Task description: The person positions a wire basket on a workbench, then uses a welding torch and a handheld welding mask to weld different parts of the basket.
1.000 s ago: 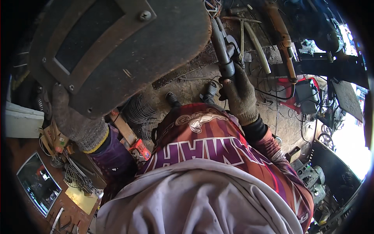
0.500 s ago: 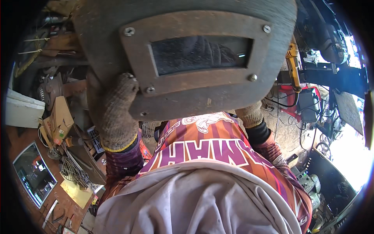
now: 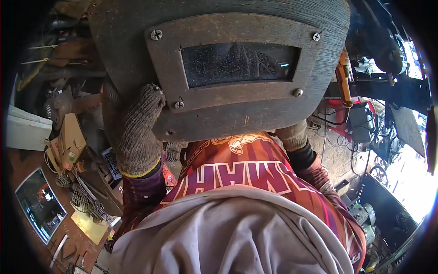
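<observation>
A dark, worn welding shield (image 3: 237, 119) fills the upper middle of the view, close up. Its rectangular dark glass window (image 3: 237, 66) sits in a frame with screws at the corners. My left hand (image 3: 139, 125), in a grey-brown knitted glove with a yellow-edged cuff, grips the shield's lower left edge with the thumb on the face side. Below the shield's lower right edge is my right hand (image 3: 293, 135), also in a knitted glove. The shield hides its fingers and anything they may hold.
On the left, a brown worktop (image 3: 75, 233) bears a glass-fronted panel (image 3: 41, 205), cardboard (image 3: 70, 139) and wire guards. To the right, a yellow power tool (image 3: 344, 80) hangs near a red plastic stool (image 3: 336, 112) with a grey box and cables. Metal parts (image 3: 365, 217) lie lower right.
The shield has shifted a little to the right, my left hand moving slightly with it. My right hand has stayed nearly where it was, behind the shield's lower edge.
</observation>
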Available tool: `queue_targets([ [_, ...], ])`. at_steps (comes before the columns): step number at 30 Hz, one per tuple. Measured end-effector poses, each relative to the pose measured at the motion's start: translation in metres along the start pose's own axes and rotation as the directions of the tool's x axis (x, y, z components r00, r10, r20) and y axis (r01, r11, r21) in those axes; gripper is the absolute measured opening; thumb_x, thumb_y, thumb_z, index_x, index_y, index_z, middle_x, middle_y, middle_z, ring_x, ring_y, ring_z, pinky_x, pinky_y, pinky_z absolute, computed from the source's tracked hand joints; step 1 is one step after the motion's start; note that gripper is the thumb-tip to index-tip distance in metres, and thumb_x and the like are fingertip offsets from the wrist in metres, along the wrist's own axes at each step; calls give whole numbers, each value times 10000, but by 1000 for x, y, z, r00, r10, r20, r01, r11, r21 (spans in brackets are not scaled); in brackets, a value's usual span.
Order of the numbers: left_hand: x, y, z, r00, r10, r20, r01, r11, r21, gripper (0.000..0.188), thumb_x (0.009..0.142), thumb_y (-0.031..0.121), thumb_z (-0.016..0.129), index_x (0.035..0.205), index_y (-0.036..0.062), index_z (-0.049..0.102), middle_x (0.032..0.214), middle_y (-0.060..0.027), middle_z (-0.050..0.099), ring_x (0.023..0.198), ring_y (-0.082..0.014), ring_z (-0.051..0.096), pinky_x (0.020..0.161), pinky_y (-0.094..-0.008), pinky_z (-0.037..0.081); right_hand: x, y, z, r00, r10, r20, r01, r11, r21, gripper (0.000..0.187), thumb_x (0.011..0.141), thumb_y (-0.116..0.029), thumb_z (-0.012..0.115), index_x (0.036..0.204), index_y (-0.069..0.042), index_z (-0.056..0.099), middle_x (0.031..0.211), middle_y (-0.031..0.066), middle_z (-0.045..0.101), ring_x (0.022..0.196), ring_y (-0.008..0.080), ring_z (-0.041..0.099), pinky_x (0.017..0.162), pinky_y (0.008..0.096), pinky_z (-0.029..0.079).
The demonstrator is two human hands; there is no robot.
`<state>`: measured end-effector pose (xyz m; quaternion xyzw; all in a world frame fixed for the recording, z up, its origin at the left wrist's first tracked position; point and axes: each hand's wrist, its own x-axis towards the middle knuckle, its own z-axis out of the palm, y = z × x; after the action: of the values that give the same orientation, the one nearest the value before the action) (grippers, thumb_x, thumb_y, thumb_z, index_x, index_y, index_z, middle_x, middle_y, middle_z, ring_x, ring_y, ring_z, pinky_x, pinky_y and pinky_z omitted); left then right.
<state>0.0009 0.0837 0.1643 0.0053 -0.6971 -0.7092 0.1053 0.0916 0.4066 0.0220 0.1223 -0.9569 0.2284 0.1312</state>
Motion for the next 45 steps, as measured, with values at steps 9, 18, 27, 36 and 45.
queue_targets([
  [9, 28, 7, -58, 999, -30, 35, 44, 840, -541, 432, 1015, 189, 516, 1381, -36, 462, 1243, -207, 617, 1058, -280, 647, 934, -415, 527, 17, -21, -18, 886, 463, 22, -421, 784, 457, 556, 901, -183, 658, 1388, 23, 488, 1184, 252, 653, 1066, 358, 683, 869, 391, 546],
  [18, 49, -2, -129, 842, -59, 536, 465, 583, -666, 511, 1042, 317, 456, 1431, -12, 417, 1428, -238, 464, 1303, -341, 468, 1117, -532, 332, 25, -22, -24, 991, 88, -103, -80, 993, 81, 466, 777, -155, 773, 1212, -60, 636, 1106, 191, 677, 946, 394, 679, 767, 427, 560],
  [27, 40, -22, -119, 970, 103, -221, -79, 990, 113, 459, 1026, 290, 490, 1401, 26, 461, 1370, -234, 522, 1221, -375, 548, 1018, -585, 436, 35, -21, -27, 985, 152, -80, -151, 988, 21, 349, 770, -127, 777, 1098, -65, 675, 1040, 167, 700, 900, 383, 692, 747, 423, 564],
  [36, 45, -15, -106, 986, -84, -145, 28, 935, -353, 437, 1021, 257, 503, 1411, 66, 458, 1352, -213, 542, 1201, -377, 567, 993, -593, 468, 38, -16, -22, 979, 121, -162, -124, 992, -4, 354, 761, -127, 784, 1107, -112, 704, 1068, 156, 701, 908, 360, 700, 736, 402, 572],
  [45, 47, -19, -101, 992, -16, -127, -29, 938, -344, 453, 1017, 235, 507, 1398, -1, 443, 1330, -236, 543, 1176, -359, 581, 957, -524, 512, 41, -17, -28, 983, 146, -115, -149, 989, -17, 376, 768, -107, 776, 1136, -106, 698, 1120, 159, 693, 952, 358, 697, 759, 401, 574],
])
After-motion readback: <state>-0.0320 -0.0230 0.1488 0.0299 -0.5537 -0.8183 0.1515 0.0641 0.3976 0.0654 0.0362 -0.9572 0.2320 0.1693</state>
